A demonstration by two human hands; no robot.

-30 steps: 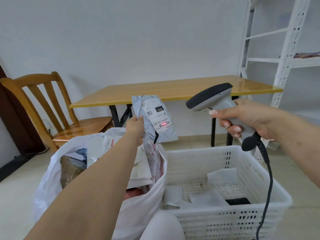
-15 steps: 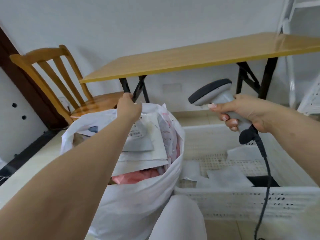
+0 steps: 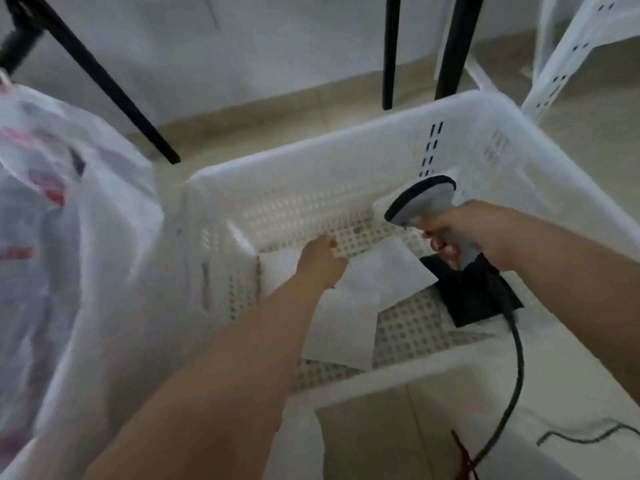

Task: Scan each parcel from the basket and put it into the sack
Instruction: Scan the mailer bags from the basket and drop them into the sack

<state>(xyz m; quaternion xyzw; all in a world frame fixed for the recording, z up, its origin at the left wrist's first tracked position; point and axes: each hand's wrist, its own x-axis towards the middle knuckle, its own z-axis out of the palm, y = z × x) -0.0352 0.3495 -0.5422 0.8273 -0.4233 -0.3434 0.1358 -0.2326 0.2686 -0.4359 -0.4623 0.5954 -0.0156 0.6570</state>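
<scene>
White plastic fills most of your view: the perforated basket (image 3: pixel 346 161) sits on the floor right in front of you, its near rim crossing low in the frame. Your left hand (image 3: pixel 320 261) reaches down inside it, the fingers curled onto the edge of a white parcel (image 3: pixel 388 271) lying on the basket floor; the frame is blurred, so you cannot tell whether they have actually closed on it or only touch it. A second white parcel (image 3: pixel 341 330) lies nearer to you, partly under your left forearm, and a black parcel (image 3: pixel 481 296) lies flat toward the right side of the basket floor, just beside the white one.

Your right hand (image 3: pixel 460 233) hangs over the basket with its fingers wrapped firmly round the handle of the grey scanner (image 3: pixel 420 202), whose dark-edged head points left and down toward the basket floor. The scanner's black cable (image 3: pixel 516 362) drops from the handle, passes over the near rim and runs on to the floor.

The white sack (image 3: pixel 69 258) stands just to the left of the basket, pressed against its left wall, red print showing faintly through its side. Black table legs (image 3: pixel 389 50) stand behind the basket, and a white shelf frame (image 3: pixel 568 53) rises at the upper right.
</scene>
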